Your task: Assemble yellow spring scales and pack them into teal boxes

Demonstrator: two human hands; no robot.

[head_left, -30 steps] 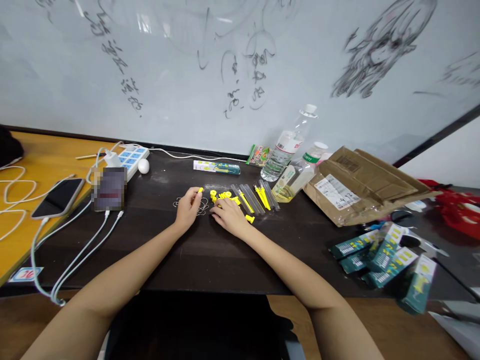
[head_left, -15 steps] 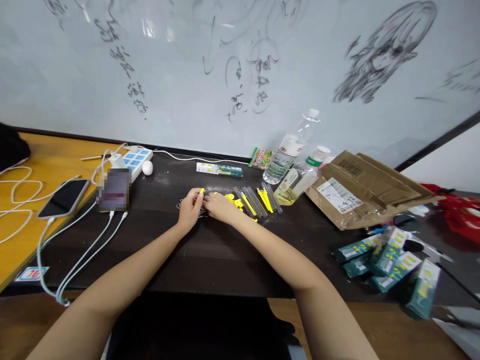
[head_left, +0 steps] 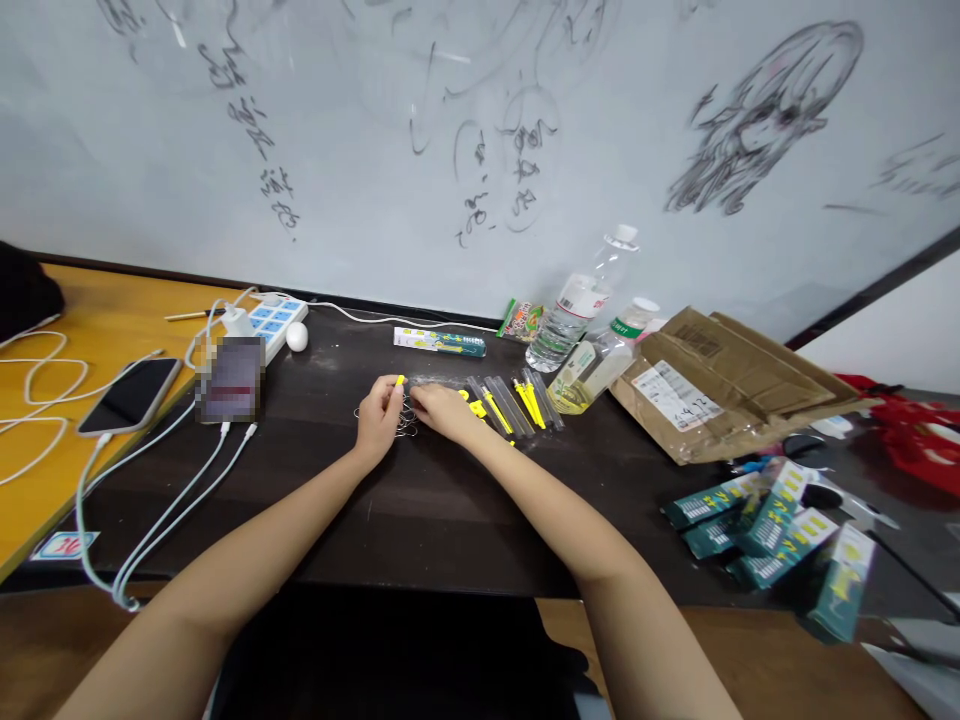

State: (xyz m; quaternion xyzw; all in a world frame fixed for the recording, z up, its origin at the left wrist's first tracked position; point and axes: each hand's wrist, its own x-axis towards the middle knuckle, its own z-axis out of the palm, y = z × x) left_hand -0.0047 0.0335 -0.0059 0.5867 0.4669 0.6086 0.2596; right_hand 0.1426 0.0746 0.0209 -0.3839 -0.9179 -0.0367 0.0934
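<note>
Yellow, and a tiny flash of it! From the head view, the left hand (head_left: 379, 420) has a small yellow piece (head_left: 400, 380) pinched between thumb and fingers, up over the dark table (head_left: 427, 525). The right hand (head_left: 444, 410) is right alongside, fingers curled in narrow; whether anything is in them, I can't tell. Below, between the two, a loose tangle of thin loops (head_left: 406, 428).

Good form here, I'd say: a light pinch, the piece's end left exposed, wrists low for steadiness, and any loop lifted singly so the tangle doesn't follow.

Over to the containers! Clear tubes (head_left: 511, 405) lie in a row beside the yellow parts (head_left: 475, 408); slim yellow rods (head_left: 529, 400) lie among them, inside or on top, too small to call. Behind, a large bottle (head_left: 581, 300) part-filled with clear liquid, a smaller bottle (head_left: 596, 365) with pale yellow low down. The cardboard package (head_left: 694, 345) and teal boxes (head_left: 784, 548) hide their contents.
</note>
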